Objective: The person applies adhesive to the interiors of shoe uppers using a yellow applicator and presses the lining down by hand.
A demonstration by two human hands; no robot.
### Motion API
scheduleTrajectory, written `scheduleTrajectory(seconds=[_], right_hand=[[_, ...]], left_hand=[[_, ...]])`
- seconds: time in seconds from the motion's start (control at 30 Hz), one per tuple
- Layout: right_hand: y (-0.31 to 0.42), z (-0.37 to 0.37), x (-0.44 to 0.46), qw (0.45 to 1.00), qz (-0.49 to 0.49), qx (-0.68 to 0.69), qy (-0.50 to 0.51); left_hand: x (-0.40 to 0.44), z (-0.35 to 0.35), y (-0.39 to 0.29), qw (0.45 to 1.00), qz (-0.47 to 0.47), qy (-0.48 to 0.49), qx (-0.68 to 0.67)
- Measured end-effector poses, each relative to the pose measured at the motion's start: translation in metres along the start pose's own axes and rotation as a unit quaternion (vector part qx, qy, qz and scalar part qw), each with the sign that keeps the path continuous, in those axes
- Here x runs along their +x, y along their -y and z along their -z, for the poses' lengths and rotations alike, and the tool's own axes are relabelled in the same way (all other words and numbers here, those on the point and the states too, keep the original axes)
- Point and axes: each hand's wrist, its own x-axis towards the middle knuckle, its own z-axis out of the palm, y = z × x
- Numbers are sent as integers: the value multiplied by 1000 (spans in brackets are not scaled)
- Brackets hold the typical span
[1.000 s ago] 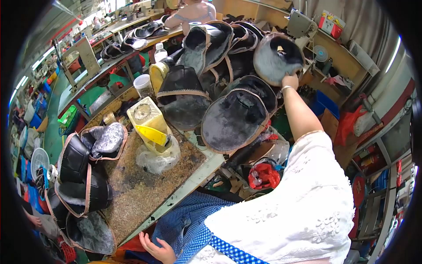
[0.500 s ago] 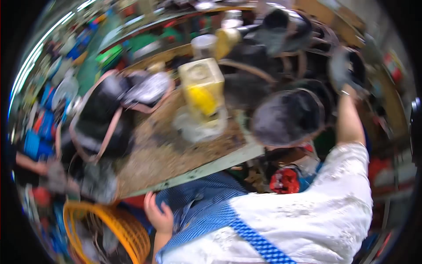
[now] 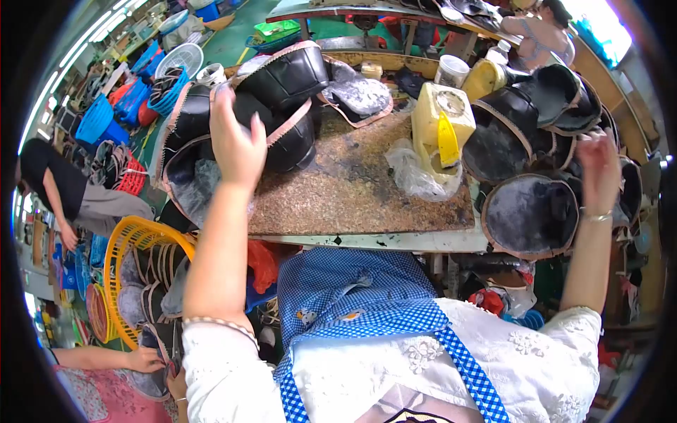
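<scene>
My left hand is raised over the left end of the workbench, thumb apart from the fingers. Just behind it are black leather shoe uppers with pale stitched edges and grey fuzzy lining; whether the fingers touch them I cannot tell. On the right, my right hand is at a heap of similar black uppers. Its fingers are smeared and partly lost against the dark pieces. Between the hands stands a cut-open pale plastic jug with a yellow piece on its front and clear plastic film around its base.
The worn brown workbench board has a pale front edge. A yellow basket full of pieces stands at lower left, beside a co-worker's hands. Another person bends further left. A white tub stands behind the jug.
My left hand has risen from my lap to the uppers on the left. My right hand stays at the right heap. The view has turned and become sharper.
</scene>
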Motion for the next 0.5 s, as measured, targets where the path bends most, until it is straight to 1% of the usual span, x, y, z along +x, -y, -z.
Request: scheduleTrajectory(seconds=[0.03, 0.07, 0.1, 0.13, 0.17, 0.2, 0.27, 0.37, 0.4, 0.43, 0.5], right_hand=[[-8, -72, -42, 984, -62, 75, 149], [-8, -105, -62, 939, -58, 124, 315], [-8, -139, -82, 864, -64, 161, 472], [-9, -161, -98, 804, -55, 184, 563], [-11, -173, -111, 781, -50, 194, 592], [-12, -182, -119, 764, -49, 208, 608], [-13, -189, -128, 755, -44, 223, 616], [-17, -193, -132, 755, -39, 230, 613], [-17, -194, -133, 756, -39, 229, 612], [-19, -194, -134, 757, -39, 230, 610], [-20, -195, -134, 758, -38, 232, 608]], left_hand=[[19, -16, 13, 1000, -1, 9, 18], [31, -34, 28, 999, -8, 31, 30], [39, -51, 38, 996, 14, 74, 40], [45, -62, 41, 986, 48, 148, 62], [47, -67, 42, 968, 81, 221, 84], [49, -69, 43, 962, 86, 245, 80], [53, -71, 44, 948, 96, 294, 74], [61, -65, 34, 963, 97, 250, 11], [63, -63, 29, 979, 87, 185, -2], [68, -57, 21, 982, 100, 155, -33], [78, -44, 8, 998, 9, 47, -50]])
